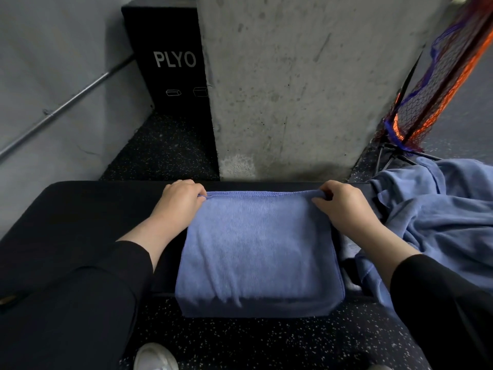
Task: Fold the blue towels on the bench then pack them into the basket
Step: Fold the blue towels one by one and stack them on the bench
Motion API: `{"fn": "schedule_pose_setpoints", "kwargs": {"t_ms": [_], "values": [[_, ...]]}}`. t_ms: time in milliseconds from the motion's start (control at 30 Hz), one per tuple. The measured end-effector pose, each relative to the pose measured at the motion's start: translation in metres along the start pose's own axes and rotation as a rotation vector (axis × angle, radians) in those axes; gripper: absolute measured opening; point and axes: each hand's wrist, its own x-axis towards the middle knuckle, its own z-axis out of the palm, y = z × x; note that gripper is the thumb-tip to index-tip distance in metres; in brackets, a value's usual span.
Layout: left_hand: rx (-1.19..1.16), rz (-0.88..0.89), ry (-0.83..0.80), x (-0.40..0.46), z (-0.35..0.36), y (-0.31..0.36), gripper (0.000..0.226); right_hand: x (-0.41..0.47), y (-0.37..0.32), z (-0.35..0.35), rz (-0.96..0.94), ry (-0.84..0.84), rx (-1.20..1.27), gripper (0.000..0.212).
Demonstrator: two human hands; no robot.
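Speckled dark floor (266, 343): nearest the viewer, with the toe of a white shoe (154, 356) at the bottom edge of the view.

Black bench (80, 206): runs left to right across the middle of the view; black sleeves reach over its near edge on both sides.

Blue towel (256, 249): lies across the bench at its middle, already doubled over, its lower part hanging over the near edge toward the floor, its stitched hem along the far edge.

Left hand (177, 200): fingers curled, pinching the towel's far-left corner at the far edge of the bench.

Right hand (344, 204): fingers curled, pinching the far-right corner, the cloth bunched under the fingertips.

Heap of blue towels (437, 209): unfolded and crumpled, at the right end of the bench, just beside the right forearm.

Concrete pillar (293, 89): stands directly behind the far edge.

Black box (170, 62): marked PLYO, left of the pillar.

Orange and blue netting (440, 76): far right.
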Motion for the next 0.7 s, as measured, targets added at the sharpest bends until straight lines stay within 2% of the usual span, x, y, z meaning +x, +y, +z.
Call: {"fn": "schedule_pose_setpoints", "kwargs": {"t_ms": [133,233,267,367,500,600,700], "values": [[-0.167,-0.025,0.118,-0.013,-0.025,0.009,0.012,-0.009,-0.007,-0.017,-0.012,0.051,0.004,0.015],[-0.247,-0.025,0.163,-0.026,-0.048,0.015,0.007,-0.016,-0.014,-0.032,0.007,0.090,0.083,0.010],[-0.264,-0.020,0.166,-0.031,-0.055,0.016,0.010,-0.019,-0.016,-0.036,0.004,0.096,0.111,0.007],[-0.253,-0.010,0.152,-0.047,-0.074,0.017,0.026,-0.029,-0.024,-0.053,-0.016,0.061,0.132,0.026],[-0.298,-0.021,0.239,-0.073,-0.096,0.018,0.008,-0.049,-0.040,-0.074,-0.054,0.052,0.125,0.014],[-0.533,-0.090,0.305,-0.092,-0.113,0.024,0.013,-0.074,-0.057,-0.093,-0.041,0.098,0.376,0.019],[-0.915,-0.125,0.395,-0.107,-0.139,0.034,0.022,-0.102,-0.083,-0.121,-0.091,0.169,0.618,0.020]]}}
